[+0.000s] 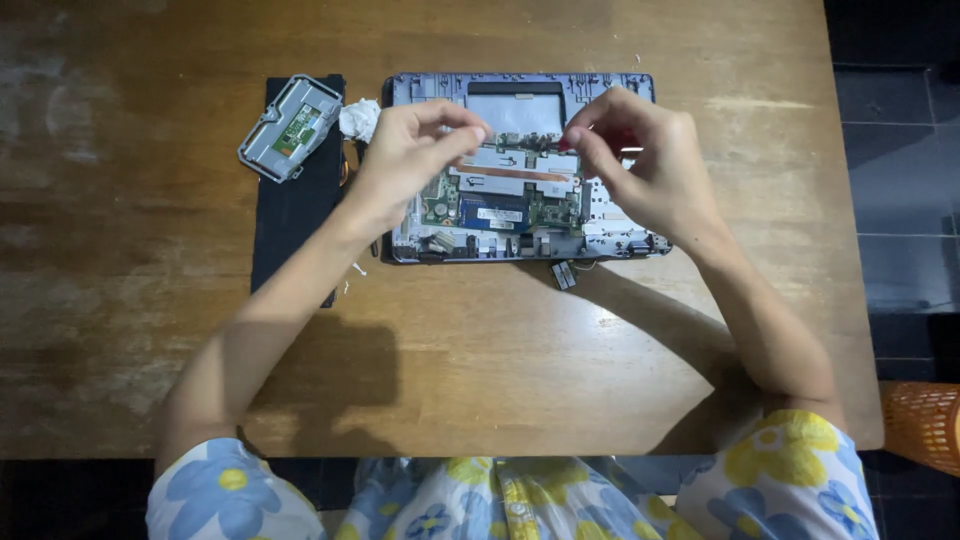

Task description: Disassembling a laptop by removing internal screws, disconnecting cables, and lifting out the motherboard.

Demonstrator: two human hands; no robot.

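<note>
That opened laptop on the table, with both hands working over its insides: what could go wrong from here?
1. Both hands, left and right, pinch something small above the bare board; a slip might scratch it.
2. The small loose part by the laptop could easily get knocked away and lost.
3. The removed module sits where the left forearm might nudge it.

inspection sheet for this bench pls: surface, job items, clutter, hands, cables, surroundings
Surface: worn wooden table, black mat at left.
Job items: opened laptop, boards exposed; removed grey module on the mat.
Clutter: white wad; small dark part by the laptop's near edge.
Hands: left hand and right hand pinch over the laptop's middle; what they grip cannot be told.
Cables: nothing seen.
Surroundings: dark tiled floor, orange basket at right.
</note>
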